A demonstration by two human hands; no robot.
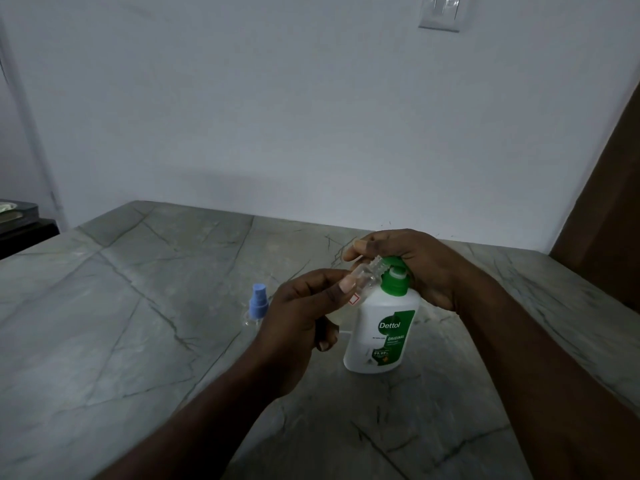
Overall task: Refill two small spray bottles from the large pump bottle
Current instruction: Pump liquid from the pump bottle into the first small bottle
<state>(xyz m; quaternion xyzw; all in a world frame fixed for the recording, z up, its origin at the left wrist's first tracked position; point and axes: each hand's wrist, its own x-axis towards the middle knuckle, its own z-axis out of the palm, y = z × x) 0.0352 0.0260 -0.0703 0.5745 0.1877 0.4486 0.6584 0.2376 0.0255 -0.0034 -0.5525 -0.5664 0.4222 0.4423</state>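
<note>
Far left, past the edge, a dark box-like thing [19, 216] sits low against the wall, too dim for me to make out. Then comes the grey-green veined surface [121, 341], running wide across in front of me.

Left of centre, the blue-capped spray bottle [258, 304] stands upright on the surface, its clear body partly hidden behind my wrist, just beside my left hand [301, 317] but not touching it. That hand is raised above the surface, and its fingers [341, 287] are pinched round the clear spray bottle [364, 276], thumb on the near side. The bottle has no cap on and is tilted, its threaded open neck pointing up and to the right, right up against the green pump head.

Next, the large pump bottle [381, 336]: white, green label, upright on the surface near the middle, just right of my left hand. The small bottle's neck sits at its spout; whether they actually touch I can't tell.

My right hand [419, 268] is on top of the pump, fingers [367, 244] curled over the green head from the far side, palm bearing on it.

High on the far wall, a white switch plate [440, 12]. At the far right, a brown panel [606, 220] runs along the edge of the surface.
</note>
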